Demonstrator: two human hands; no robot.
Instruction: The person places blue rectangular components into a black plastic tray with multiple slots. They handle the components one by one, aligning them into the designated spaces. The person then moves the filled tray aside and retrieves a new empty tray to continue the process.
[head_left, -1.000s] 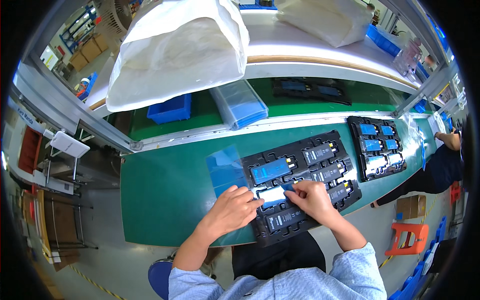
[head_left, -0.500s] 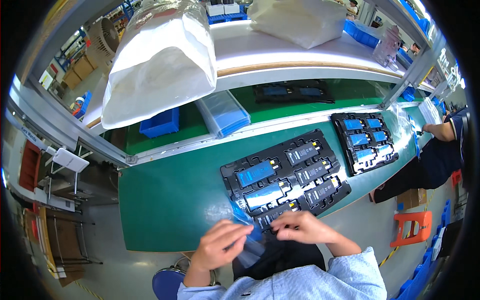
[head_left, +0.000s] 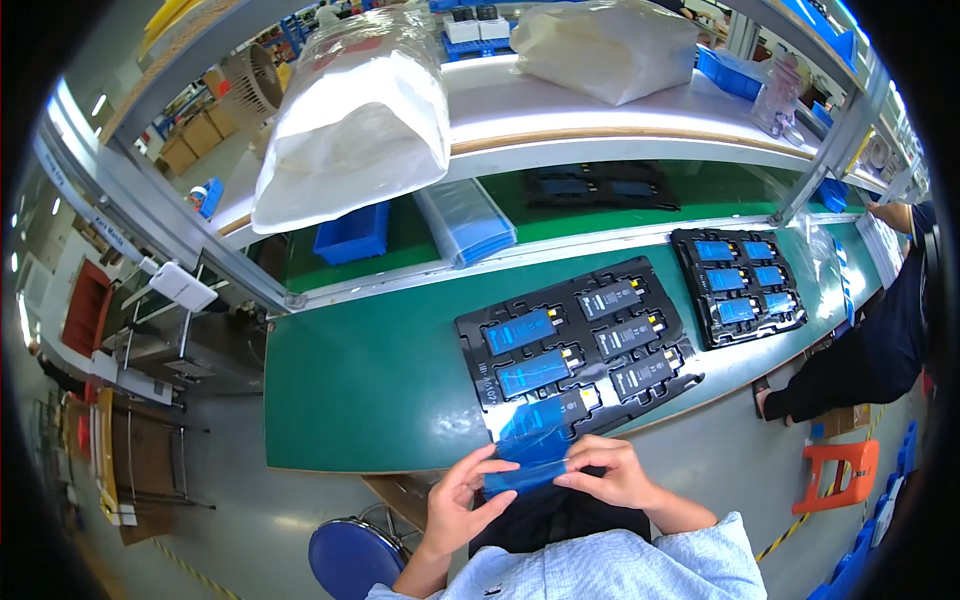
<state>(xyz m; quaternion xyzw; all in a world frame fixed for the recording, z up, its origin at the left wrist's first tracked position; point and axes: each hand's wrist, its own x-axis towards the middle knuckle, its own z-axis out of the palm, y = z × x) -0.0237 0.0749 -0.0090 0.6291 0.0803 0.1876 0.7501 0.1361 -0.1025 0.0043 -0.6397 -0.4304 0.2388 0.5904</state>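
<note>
A strip of thin blue film (head_left: 535,478) stretches between my hands at the table's near edge. Its far part lies over the near-left battery (head_left: 570,408) in the black tray (head_left: 470,345). My right hand (head_left: 612,472) pinches the film's right edge between thumb and fingers. At the left edge, my left hand (head_left: 462,500) grips the film with its thumb and index finger somewhat apart. Two flat batteries farther up the left column, one of them the far-left battery (head_left: 520,331), have blue tops. The right column holds dark grey batteries, such as the middle one (head_left: 628,338).
A second black tray (head_left: 712,318) of blue-topped batteries sits to the right. Behind the green table (head_left: 350,390) are a blue bin (head_left: 352,235) and stacked clear bags (head_left: 468,225). White bags (head_left: 350,130) rest on the shelf. A co-worker (head_left: 880,320) stands at right.
The blue film, hanging loosely by my left hand before, is now spread over the near-left battery. My right hand has closed on its edge. The whole view has shifted slightly.
</note>
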